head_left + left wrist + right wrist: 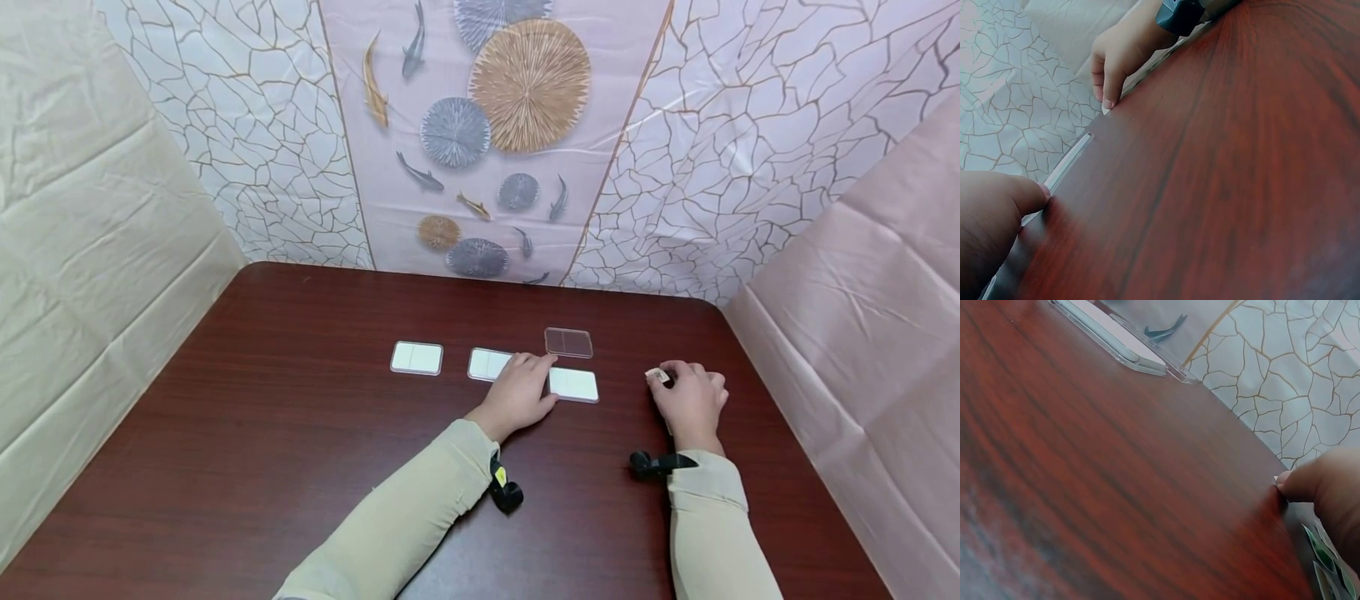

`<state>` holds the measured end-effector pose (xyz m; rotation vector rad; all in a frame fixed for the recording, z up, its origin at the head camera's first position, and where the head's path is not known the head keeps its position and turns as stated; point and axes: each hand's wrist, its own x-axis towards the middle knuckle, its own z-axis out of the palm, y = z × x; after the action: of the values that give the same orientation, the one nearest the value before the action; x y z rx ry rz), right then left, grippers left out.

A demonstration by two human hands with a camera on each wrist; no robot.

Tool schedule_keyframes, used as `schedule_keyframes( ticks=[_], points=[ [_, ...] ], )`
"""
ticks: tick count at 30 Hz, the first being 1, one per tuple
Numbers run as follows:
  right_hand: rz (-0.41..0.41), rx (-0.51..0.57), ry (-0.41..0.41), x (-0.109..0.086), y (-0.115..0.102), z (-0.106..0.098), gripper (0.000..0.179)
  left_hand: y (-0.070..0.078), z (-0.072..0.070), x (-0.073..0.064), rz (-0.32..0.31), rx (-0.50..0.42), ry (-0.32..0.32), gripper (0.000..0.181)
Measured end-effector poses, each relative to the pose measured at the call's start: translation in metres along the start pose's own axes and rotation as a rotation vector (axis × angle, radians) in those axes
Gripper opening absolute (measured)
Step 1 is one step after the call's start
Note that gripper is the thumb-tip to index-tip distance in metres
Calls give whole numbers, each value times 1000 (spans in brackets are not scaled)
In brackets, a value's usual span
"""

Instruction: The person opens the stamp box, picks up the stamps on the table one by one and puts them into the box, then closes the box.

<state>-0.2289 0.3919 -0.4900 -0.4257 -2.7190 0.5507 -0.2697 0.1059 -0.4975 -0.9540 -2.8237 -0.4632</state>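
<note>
My left hand (519, 390) grips a flat clear case with a white insert (573, 385) at its left end, the thumb at the near corner and the fingertips at the far one. In the left wrist view the thumb lies against the edge of that case (1072, 161). Farther right, my right hand (692, 402) pinches a small pale paper-like piece (657, 375) between thumb and fingers, low over the table. Only a corner of the piece (1277, 480) shows in the right wrist view. A transparent empty cover (568, 342) lies just behind the gripped case.
Two similar white-filled cases lie to the left, one (417, 357) in full view and one (488, 364) partly behind my left hand. The dark wooden table (300, 467) meets patterned cloth (480, 225) at the back. Green leaf-like shapes (1325, 553) show beneath the right hand.
</note>
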Motion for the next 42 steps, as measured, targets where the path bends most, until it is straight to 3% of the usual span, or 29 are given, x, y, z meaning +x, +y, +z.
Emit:
schedule_keyframes(
  ticks=[14,18,23,34,42],
  points=[
    [10,59,3,2,1,0,31,0,2,2,5,-2,5,64],
    [-22,100,33,3,-2,2,34,0,1,1,12,-5,15,64],
    [-83,144,37,2,-12,7,33,0,0,0,9,-12,21,64],
    [-37,371,50,-6,-43,24,19,-2,0,0,-9,-38,10,64],
    [-22,421,-13,-14,-64,32,17,-3,1,1,-30,-60,-5,62]
  ],
)
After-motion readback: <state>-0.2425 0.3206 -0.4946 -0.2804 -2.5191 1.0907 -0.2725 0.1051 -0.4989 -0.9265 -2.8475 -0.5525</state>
